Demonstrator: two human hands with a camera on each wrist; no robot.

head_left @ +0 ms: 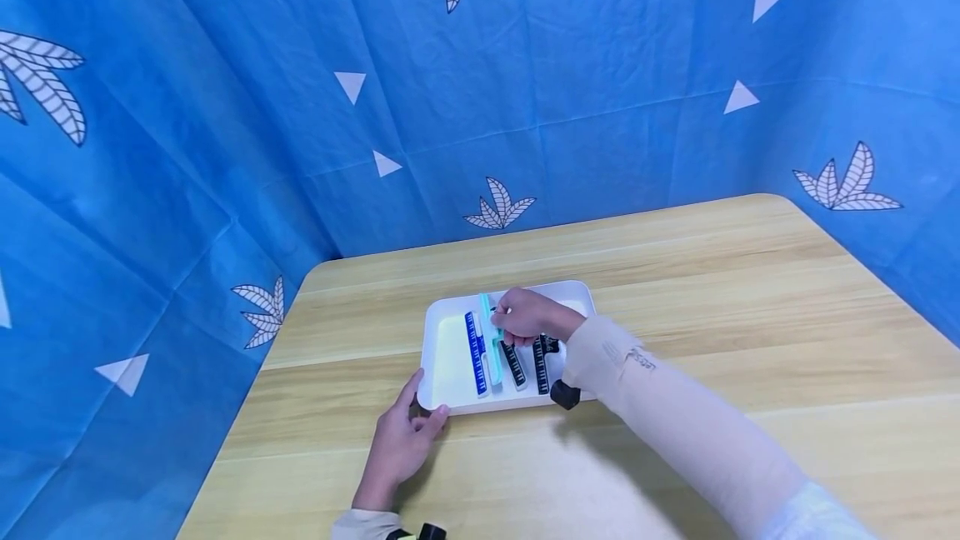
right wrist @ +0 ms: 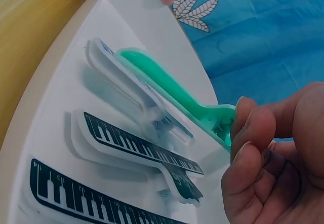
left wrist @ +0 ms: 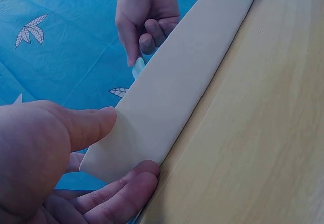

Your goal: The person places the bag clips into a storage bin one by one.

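A white tray [head_left: 448,348] holds several long-jawed page clips printed with piano keys. With thumb and fingertips my right hand [head_left: 527,317] pinches the end of a mint-green clip [right wrist: 157,79], whose long body slants over the tray. Just left of it in the head view lies a blue clip [head_left: 476,357]. To the right lie a black clip [head_left: 513,365] and another black clip [head_left: 540,367]. My left hand [head_left: 402,442] holds the tray's near left corner, thumb at the rim and fingers low along the wall [left wrist: 152,107].
The tray stands on a wood-grain table [head_left: 712,298]. A blue curtain [head_left: 600,107] with white leaves and triangles hangs behind the table and along its left side. The right forearm [head_left: 675,415] reaches across the tray's near right corner.
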